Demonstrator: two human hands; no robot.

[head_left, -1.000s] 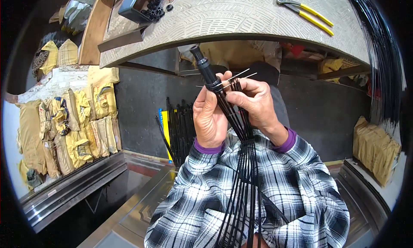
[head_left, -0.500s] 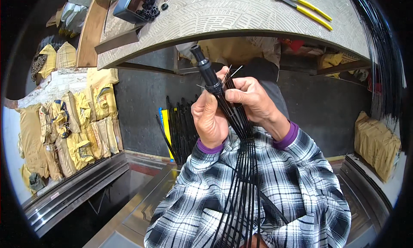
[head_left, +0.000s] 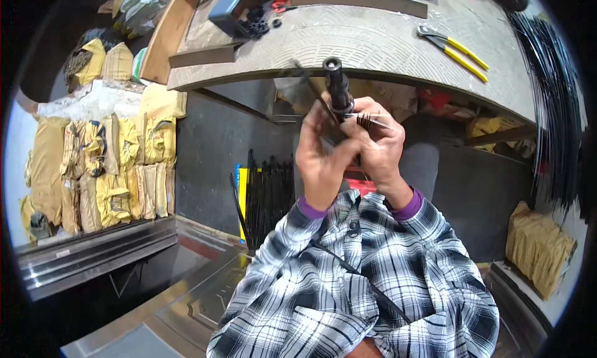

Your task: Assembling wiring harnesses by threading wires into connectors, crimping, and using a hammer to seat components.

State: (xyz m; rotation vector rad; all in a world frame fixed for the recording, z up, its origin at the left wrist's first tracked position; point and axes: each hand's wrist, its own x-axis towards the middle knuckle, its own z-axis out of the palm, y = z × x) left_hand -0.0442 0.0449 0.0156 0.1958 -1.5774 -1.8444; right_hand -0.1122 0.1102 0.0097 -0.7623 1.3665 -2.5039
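Note:
In front of my chest, at the bench's near edge, I hold what looks like an umbrella frame [head_left: 339, 87], a black ribbed tube with an open end pointing up and away. My right hand [head_left: 380, 153] is closed around its lower part, with thin ribs and bright wire ends sticking out between the fingers. My left hand [head_left: 320, 171] is closed at the tube's left side, its thumb reaching across to the right fingers. A thin black rod, smeared by motion, slants up from the left fingers. The lower ribs are hidden behind my hands.
Yellow-handled pliers [head_left: 457, 53] lie on the bench [head_left: 373, 41], near a blue box [head_left: 233, 13] and small black parts [head_left: 256, 23]. Bundled black rods [head_left: 270, 196] stand left of my arm; more rods [head_left: 553, 103] hang off the bench's right end. Wrapped packages [head_left: 115, 171] line the left.
The frame has tipped so its open end faces me more, and its long ribs no longer lie over my lap. My left hand has turned across the tube. The view has shifted slightly.

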